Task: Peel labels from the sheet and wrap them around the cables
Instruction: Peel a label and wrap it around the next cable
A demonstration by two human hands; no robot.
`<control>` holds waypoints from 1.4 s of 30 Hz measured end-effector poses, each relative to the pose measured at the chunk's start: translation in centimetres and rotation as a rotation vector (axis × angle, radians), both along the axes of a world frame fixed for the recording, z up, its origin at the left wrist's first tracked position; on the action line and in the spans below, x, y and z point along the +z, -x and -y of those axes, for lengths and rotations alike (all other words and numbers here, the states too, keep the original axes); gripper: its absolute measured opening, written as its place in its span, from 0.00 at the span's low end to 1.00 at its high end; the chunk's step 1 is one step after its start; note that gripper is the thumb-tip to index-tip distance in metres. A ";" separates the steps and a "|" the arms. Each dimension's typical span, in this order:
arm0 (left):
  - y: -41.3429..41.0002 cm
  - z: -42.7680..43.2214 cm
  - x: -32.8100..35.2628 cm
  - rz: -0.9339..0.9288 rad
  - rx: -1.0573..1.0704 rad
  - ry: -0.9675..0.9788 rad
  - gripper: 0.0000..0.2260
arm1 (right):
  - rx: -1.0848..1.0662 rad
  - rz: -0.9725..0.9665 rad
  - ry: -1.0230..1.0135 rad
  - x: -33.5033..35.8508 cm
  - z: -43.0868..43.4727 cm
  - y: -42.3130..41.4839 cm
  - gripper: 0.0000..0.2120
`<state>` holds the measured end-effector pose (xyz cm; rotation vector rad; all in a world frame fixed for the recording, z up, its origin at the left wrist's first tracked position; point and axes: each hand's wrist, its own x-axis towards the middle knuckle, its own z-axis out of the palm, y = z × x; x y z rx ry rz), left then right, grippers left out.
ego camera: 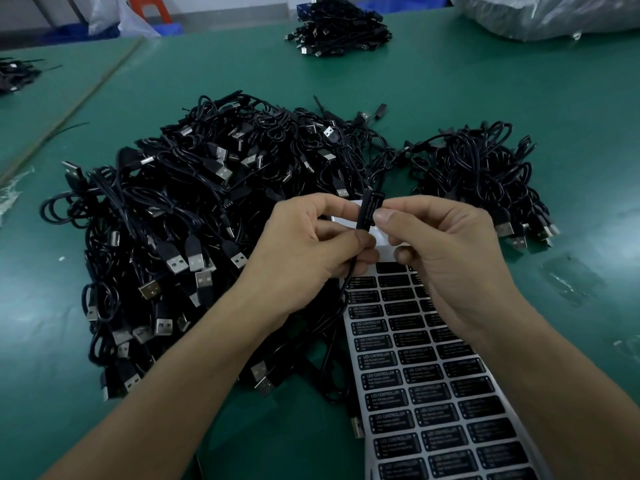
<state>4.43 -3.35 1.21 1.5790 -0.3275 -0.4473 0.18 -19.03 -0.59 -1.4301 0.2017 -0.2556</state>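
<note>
Left hand and right hand meet at centre above a green table mat, each with fingers curled in a pinch.

Surroundings: a large heap of black USB cables fills the mat behind and to the left of the left hand. A smaller heap lies beyond the right hand. A third heap sits at the far edge, near a clear plastic bag.

Label sheet, printed with rows of black "LED CONTROLLER" labels, runs from the near edge up to the hands. The right forearm and wrist cover its right-hand columns, and its white upper end shows behind the fingers. One USB plug lies against the sheet's left edge.

Held cable: its slim black inline module stands nearly upright between the two hands. Left thumb and fingers pinch the module's lower end, and the cord hangs below the palm in a loop. Right thumb and forefinger pinch a label against the module's right side, its text partly visible. How far it is wrapped round cannot be told.
</note>
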 end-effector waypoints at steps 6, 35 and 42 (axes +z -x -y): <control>0.0 0.0 0.0 -0.008 -0.012 0.010 0.08 | 0.019 -0.001 -0.022 0.0 -0.2 0.0 0.05; -0.2 0.2 -0.9 -0.067 -0.025 0.015 0.03 | -0.058 0.058 0.162 -0.6 -0.7 -0.1 0.05; -0.5 0.1 -1.2 -0.080 -0.027 0.007 0.03 | -0.059 0.042 0.191 -0.8 -0.7 -0.3 0.06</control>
